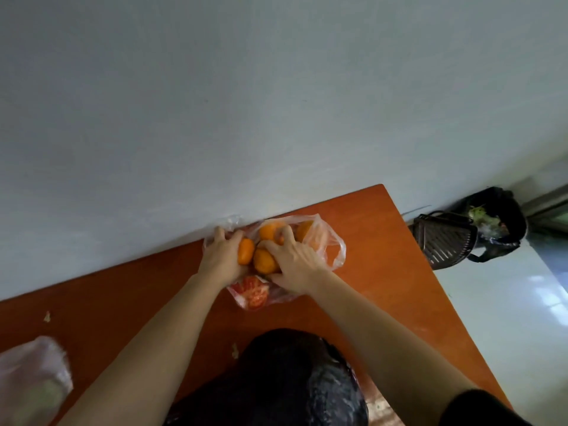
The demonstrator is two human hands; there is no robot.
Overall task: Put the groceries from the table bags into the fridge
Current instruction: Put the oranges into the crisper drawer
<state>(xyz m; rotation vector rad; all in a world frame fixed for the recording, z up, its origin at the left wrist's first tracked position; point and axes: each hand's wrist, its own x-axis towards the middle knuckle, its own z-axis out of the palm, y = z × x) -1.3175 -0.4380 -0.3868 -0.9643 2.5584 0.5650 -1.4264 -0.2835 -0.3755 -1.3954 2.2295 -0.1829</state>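
Head view: oranges [267,232] inside a clear bag [335,247] on the tabletop [384,272] are gripped by left hand [221,256] and right hand [295,265], fingers [284,235] curled round them.

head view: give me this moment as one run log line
left hand: grips orange | right hand: grips second orange | clear bag: open on table, by wall | fridge: not in view

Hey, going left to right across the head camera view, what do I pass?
A pale plastic bag, left hand, right hand, both gripping oranges in a clear bag, then dustpan, black bin.
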